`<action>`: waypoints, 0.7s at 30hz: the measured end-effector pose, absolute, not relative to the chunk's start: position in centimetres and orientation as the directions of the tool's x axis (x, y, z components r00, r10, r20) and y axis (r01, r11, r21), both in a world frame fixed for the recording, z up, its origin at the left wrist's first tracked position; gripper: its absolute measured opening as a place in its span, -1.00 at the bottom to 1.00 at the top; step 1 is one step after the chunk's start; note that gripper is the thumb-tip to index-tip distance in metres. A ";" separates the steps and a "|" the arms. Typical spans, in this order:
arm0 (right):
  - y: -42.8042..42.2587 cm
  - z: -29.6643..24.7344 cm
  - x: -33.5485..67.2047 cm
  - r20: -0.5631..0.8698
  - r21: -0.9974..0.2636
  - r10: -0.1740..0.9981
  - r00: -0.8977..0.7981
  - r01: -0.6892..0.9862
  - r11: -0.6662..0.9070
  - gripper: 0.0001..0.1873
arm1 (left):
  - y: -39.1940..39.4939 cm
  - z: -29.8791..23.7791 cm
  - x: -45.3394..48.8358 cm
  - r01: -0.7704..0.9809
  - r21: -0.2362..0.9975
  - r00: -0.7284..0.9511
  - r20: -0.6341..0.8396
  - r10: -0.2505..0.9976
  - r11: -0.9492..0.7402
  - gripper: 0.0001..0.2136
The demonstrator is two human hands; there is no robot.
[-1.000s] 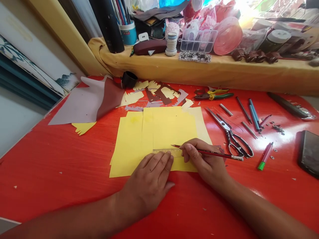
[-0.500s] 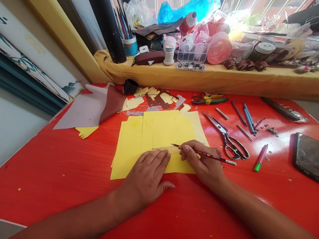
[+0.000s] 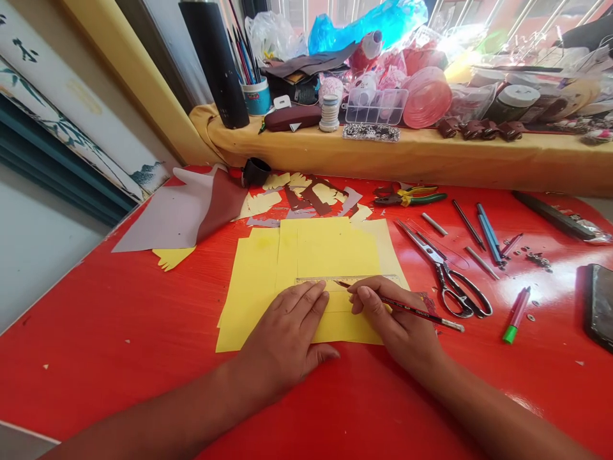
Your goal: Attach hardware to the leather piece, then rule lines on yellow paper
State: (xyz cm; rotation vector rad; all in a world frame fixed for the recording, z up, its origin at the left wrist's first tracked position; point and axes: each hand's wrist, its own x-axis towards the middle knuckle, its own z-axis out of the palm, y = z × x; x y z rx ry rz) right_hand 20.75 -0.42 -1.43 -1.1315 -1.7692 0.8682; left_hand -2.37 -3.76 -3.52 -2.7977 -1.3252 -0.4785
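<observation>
**A:** What's at the far left of the room?

**B:** A painted paper scroll (image 3: 71, 108) stands beside the wall, with teal fabric (image 3: 57, 176) below it.

**A:** And the bench (image 3: 96, 364)?

**B:** It's glossy red and dotted with paper scraps. On the left lies a folded grey-and-brown sheet (image 3: 177, 214), and overlapping yellow paper sheets (image 3: 253, 297) sit in the middle.

**A:** Where's the ruler?

**B:** A clear ruler (image 3: 347, 280) lies across the lower yellow sheets. The left hand (image 3: 282, 338) rests flat beside its left part, fingers (image 3: 306, 306) slightly apart, their tips at its lower edge.

**A:** And the right hand (image 3: 397, 322)?

**B:** Its fingers (image 3: 368, 300) are clamped on a dark red pencil (image 3: 421, 314), whose tip touches the ruler's edge.

**A:** Further right?

**B:** Steel scissors (image 3: 454, 284) lie open-handled near the paper, with pliers (image 3: 409, 199) behind them, then a green-capped marker (image 3: 516, 324) and a black phone (image 3: 598, 306) at the edge. A shelf draped in mustard cloth (image 3: 383, 150) runs along the back, crowded with bags and containers.
</observation>
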 end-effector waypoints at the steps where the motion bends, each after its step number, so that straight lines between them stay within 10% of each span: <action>1: -0.4 -1.4 20.7 0.284 -0.870 0.929 -0.237 0.345 0.353 -0.68 | -3.8 -3.5 -2.4 0.758 0.115 0.593 0.286 0.752 -0.642 -0.29; 21: 0.0 -0.8 20.9 0.227 -0.885 0.946 -0.229 0.358 0.299 -0.68 | -3.9 -3.4 -2.9 0.787 0.086 0.575 0.260 0.776 -0.612 -0.29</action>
